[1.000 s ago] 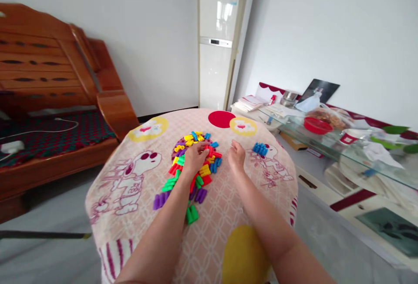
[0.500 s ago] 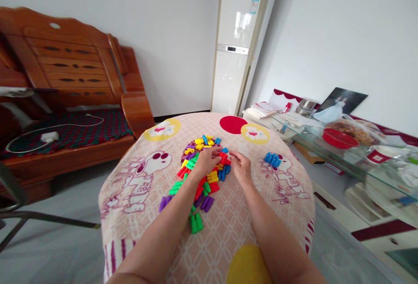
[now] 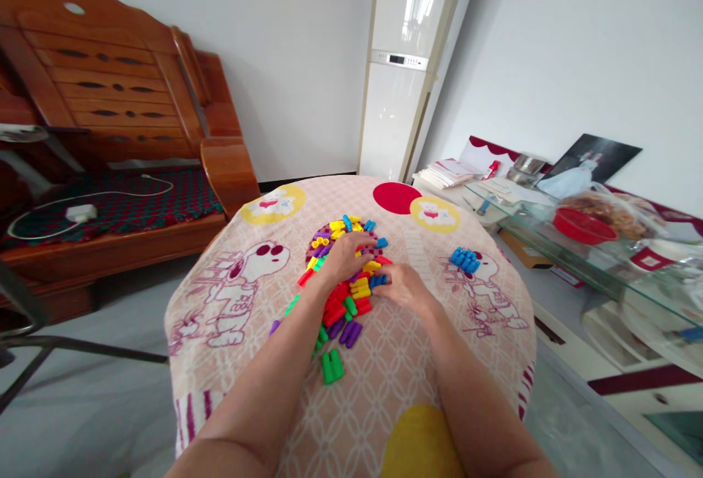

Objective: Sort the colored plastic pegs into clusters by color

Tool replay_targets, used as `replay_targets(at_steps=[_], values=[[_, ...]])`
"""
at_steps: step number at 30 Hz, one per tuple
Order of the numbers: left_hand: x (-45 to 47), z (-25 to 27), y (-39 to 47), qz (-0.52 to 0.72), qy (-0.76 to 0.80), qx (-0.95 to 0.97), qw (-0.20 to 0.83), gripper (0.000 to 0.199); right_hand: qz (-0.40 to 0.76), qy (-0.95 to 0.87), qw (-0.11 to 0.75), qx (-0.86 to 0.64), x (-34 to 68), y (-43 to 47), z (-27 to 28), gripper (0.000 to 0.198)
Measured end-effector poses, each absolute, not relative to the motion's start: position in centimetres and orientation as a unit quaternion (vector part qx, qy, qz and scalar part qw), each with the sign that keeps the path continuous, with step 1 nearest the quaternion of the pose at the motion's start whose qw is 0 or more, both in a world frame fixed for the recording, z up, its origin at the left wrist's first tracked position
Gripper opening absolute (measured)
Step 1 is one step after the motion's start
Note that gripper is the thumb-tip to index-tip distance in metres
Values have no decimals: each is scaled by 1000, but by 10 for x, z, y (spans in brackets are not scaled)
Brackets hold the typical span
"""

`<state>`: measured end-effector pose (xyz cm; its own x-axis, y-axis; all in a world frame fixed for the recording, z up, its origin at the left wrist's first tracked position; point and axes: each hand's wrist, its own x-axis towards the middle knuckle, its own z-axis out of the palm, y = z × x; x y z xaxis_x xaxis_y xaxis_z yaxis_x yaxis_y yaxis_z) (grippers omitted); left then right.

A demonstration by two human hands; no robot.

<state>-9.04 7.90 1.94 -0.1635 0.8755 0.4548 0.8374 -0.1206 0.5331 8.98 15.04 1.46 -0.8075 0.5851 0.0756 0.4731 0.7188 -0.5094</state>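
Right grip (image 3: 405,288) sits at the right edge of the pile of coloured plastic blocks (image 3: 335,304), fingers partly curled, their tips against or just beside a blue block (image 3: 378,281); from my end I cannot tell whether it is pinched. Left grip (image 3: 346,257) reaches over the pile's far half, palm down and fingers loosely bent; its underside is hidden from me, so I cannot say what, if anything, it has hold of.

I see the pile spread over the middle of the cloth-covered tabletop (image 3: 398,375), red, yellow, green, purple and blue pieces jumbled together. A green block (image 3: 332,367) lies at its near end, with a purple block (image 3: 350,333) just beyond. Well apart on the right, a blue cluster (image 3: 464,260) rests near a printed dog (image 3: 486,273).
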Motion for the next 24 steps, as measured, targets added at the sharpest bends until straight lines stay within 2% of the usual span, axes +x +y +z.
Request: replay_targets(at_steps=[3, 9, 14, 18, 21, 24], values=[[-87, 16, 83, 342, 646, 682, 39, 25, 207, -935, 75, -279, 87, 145, 18, 31], [-89, 6, 89, 328, 674, 661, 17, 14, 195, -931, 67, -301, 86, 144, 17, 41], [-88, 6, 88, 322, 689, 649, 13, 12, 220, -915, 77, -329, 90, 150, 17, 31], [-84, 8, 85, 316, 699, 642, 7, 15, 204, -892, 120, -384, 95, 157, 20, 23], [-82, 8, 83, 317, 704, 636, 0, 16, 203, -903, 124, -359, 98, 160, 19, 20], [-83, 7, 83, 325, 701, 635, 4, 16, 190, -922, 98, -322, 99, 158, 18, 31]])
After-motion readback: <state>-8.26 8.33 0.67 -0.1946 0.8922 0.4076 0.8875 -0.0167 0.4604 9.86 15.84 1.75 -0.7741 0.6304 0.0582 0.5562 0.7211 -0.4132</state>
